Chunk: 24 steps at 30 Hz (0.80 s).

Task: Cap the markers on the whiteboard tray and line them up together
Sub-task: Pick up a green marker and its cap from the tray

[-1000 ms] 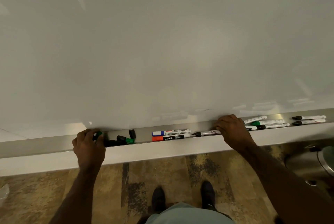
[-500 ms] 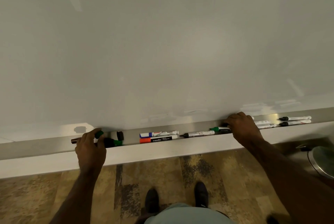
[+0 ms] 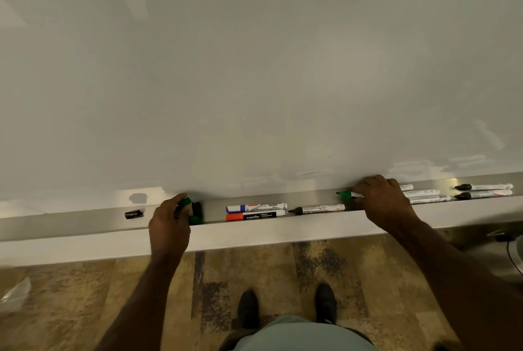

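Here the left hand (image 3: 169, 226) pinches a green cap (image 3: 184, 203) at the whiteboard tray (image 3: 70, 222), while the right hand (image 3: 380, 203) grips a green-tipped marker (image 3: 348, 194) further along. Between them lie a blue marker (image 3: 256, 207), an orange marker (image 3: 254, 215) and an uncapped black marker (image 3: 318, 209) (tip pointing left).
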### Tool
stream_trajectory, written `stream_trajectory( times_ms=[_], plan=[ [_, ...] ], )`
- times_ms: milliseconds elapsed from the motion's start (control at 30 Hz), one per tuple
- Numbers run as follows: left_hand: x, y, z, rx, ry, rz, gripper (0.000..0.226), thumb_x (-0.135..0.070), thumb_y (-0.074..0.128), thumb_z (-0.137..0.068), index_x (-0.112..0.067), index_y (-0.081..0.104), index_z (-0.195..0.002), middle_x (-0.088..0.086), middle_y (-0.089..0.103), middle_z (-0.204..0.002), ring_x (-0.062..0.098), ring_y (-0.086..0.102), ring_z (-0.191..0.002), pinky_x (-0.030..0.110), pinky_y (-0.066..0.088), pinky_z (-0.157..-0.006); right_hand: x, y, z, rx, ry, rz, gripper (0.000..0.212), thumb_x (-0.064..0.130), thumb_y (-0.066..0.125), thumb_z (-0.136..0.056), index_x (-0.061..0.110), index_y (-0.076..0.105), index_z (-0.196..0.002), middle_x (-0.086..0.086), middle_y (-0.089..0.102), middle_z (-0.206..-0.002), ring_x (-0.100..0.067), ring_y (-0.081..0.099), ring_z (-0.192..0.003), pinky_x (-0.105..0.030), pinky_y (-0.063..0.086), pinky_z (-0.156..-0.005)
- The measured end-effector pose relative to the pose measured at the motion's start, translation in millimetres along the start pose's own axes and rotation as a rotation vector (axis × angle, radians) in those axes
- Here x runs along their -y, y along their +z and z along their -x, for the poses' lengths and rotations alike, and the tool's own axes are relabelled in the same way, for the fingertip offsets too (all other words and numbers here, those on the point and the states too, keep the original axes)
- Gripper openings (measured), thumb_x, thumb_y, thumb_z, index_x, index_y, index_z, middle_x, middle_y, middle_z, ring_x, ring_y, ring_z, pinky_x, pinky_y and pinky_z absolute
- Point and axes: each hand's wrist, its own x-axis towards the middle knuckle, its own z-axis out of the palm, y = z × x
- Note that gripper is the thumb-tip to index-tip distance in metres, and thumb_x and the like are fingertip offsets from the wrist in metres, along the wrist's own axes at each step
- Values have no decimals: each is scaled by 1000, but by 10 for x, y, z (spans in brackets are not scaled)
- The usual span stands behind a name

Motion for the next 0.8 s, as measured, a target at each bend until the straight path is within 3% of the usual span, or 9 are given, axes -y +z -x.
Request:
stream_trajectory(
  times_ms=[167,333,467,633,800],
  plan=[
    [-150,42,69,55,-62,124,27,-15,67,-86,-12,62,-112,5,70,-104,14,63,-89,22,47,-76,187,-11,21,-126,-63,-142,14,21,55,-90,19,60,-103,-4,67,-101,-24,58,-95,-41,38,-91],
    [-308,69,97,172,-107,236,25,-17,67,-86,-17,64,-111,-6,67,-102,7,63,-91,13,45,-77,613,-131,1,-154,-143,-277,26,27,46,-96,19,55,-119,-3,62,-118,-22,53,-110,-42,36,-97],
    [-510,88,164,354,-152,436,20,-15,66,-86,-32,64,-96,-13,70,-96,-2,67,-86,13,53,-75,1067,-185,-19,-104,-228,-429,30,31,43,-96,23,54,-123,0,57,-121,-17,47,-111,-39,38,-92],
    [-698,174,274,439,-216,635,18,-9,62,-88,-24,67,-98,-3,73,-95,4,70,-85,14,53,-71,1419,-197,-17,-137,-280,-463,30,34,46,-95,27,58,-122,0,63,-112,-20,51,-101,-36,36,-82],
    [-793,242,326,452,-173,606,17,-9,63,-89,-20,68,-101,-3,72,-92,-2,66,-78,11,50,-68,1480,-196,5,-141,-312,-415,31,37,44,-95,29,59,-121,1,65,-108,-20,53,-96,-35,35,-79]
  ],
)
